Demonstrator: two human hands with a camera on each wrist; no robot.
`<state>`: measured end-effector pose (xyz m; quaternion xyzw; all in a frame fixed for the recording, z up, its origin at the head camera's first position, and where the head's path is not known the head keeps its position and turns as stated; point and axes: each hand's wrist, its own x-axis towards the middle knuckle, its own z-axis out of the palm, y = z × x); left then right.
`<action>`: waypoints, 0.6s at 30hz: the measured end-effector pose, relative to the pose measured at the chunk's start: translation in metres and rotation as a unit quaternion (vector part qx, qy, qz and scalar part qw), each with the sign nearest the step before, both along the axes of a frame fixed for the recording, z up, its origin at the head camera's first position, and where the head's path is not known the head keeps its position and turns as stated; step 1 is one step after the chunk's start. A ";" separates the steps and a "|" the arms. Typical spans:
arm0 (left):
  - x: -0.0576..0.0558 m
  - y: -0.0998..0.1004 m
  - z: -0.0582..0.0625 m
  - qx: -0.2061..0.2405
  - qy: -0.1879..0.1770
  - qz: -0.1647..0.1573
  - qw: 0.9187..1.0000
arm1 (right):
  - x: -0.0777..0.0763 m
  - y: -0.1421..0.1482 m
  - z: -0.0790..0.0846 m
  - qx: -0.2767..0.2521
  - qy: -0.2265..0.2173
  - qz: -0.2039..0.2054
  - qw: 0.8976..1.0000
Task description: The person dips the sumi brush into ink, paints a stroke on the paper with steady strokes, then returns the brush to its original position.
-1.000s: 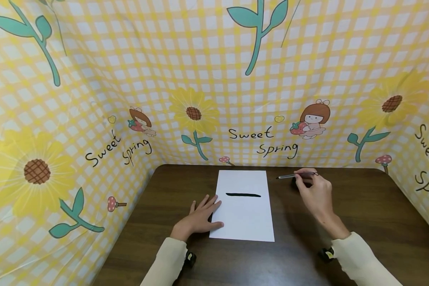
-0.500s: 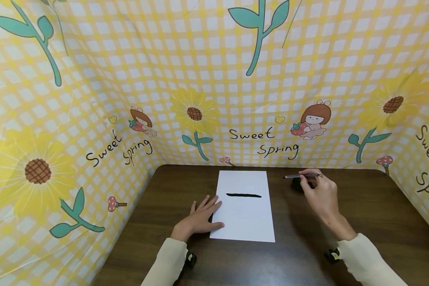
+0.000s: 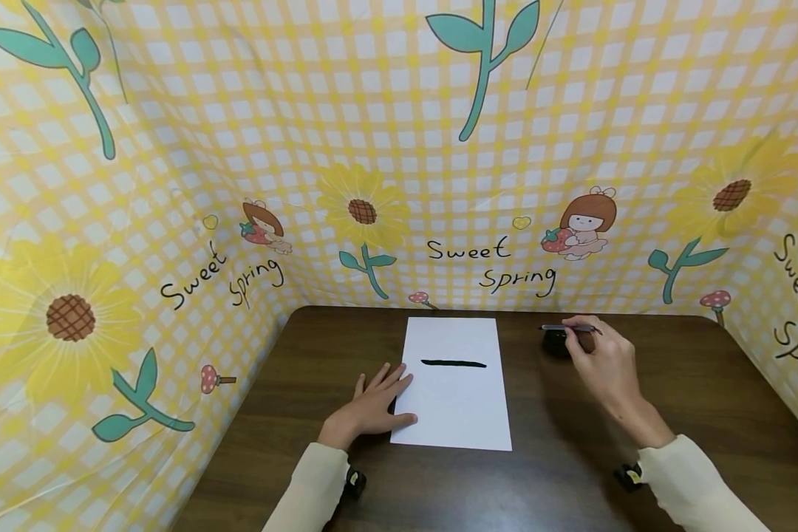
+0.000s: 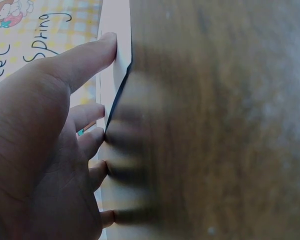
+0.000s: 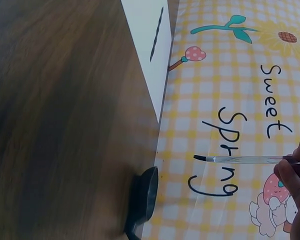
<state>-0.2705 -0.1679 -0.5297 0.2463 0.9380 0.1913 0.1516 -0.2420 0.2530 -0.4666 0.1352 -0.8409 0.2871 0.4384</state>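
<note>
My right hand (image 3: 605, 366) pinches a slim paintbrush (image 5: 245, 160) with a clear handle and a black bristle tip. The brush lies nearly level above a small black dish (image 3: 556, 344), right of the paper. In the right wrist view the dish (image 5: 145, 195) shows a low bowl with a short handle, and the brush tip is apart from it. A white sheet of paper (image 3: 448, 414) carries one thick black horizontal stroke (image 3: 454, 363). Spread fingers of my left hand (image 3: 369, 408) rest on the sheet's left edge; in the left wrist view that edge (image 4: 121, 55) lifts slightly.
The dark brown wooden table (image 3: 452, 488) has rounded far corners. A yellow checked cloth (image 3: 386, 96) with flowers and lettering stands around its back and sides. Small black devices, including one at the right wrist (image 3: 628, 476), sit below the cream sleeves (image 3: 691, 480).
My right hand has moved to the right with the paintbrush, bringing its tip from beside the paper to over the black dish. The left hand and paper have stayed put.
</note>
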 end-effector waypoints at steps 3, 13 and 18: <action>0.000 0.000 0.000 0.002 0.000 0.001 1.000 | 0.001 0.003 0.000 0.009 -0.001 0.000 1.000; 0.000 -0.001 0.000 0.004 0.000 -0.002 1.000 | 0.002 0.011 -0.001 0.035 0.005 0.002 0.999; -0.001 -0.001 -0.001 -0.001 0.000 -0.005 1.000 | 0.002 0.014 -0.003 0.052 0.011 0.001 0.999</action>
